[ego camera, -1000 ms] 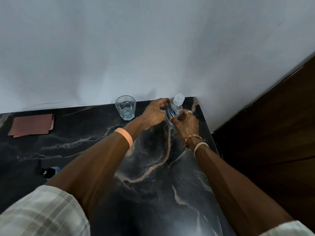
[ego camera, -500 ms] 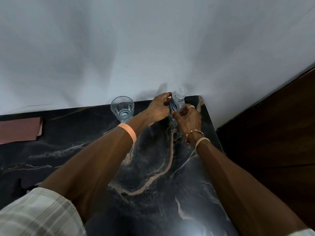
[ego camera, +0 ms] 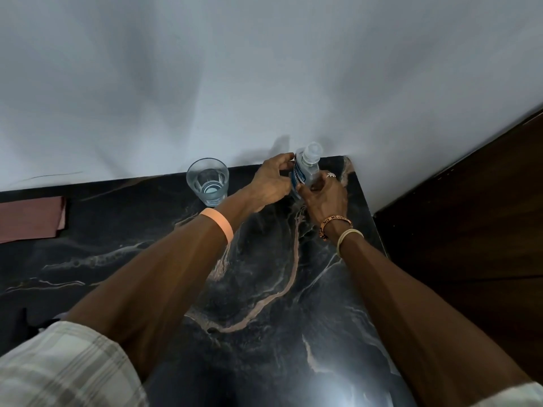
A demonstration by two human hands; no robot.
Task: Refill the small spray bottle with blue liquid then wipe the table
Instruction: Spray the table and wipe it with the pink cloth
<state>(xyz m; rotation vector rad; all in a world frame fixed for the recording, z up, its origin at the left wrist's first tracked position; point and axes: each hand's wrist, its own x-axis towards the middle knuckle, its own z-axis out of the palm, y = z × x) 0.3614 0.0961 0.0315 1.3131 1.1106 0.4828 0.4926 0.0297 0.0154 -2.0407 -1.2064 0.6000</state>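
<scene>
Standing on the table (ego camera: pixel 264 289) at its back edge, hard against the wall (ego camera: pixel 264 69): the glass (ego camera: pixel 208 182). Being held just right of the glass, near the table's back right corner: the bottle (ego camera: pixel 304 171), with the left grip (ego camera: pixel 271 183) gripping it from the glass side and the right grip (ego camera: pixel 324 198) from the front right. Lying well left of the glass, also on the table: a folded cloth (ego camera: pixel 29 218).

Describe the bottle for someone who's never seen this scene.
Find the far right corner of the black marble table, by the white wall. The left hand and right hand grip the bottle there. Unlike the open glass to its left, it has a blue label and a pale cap.
</scene>
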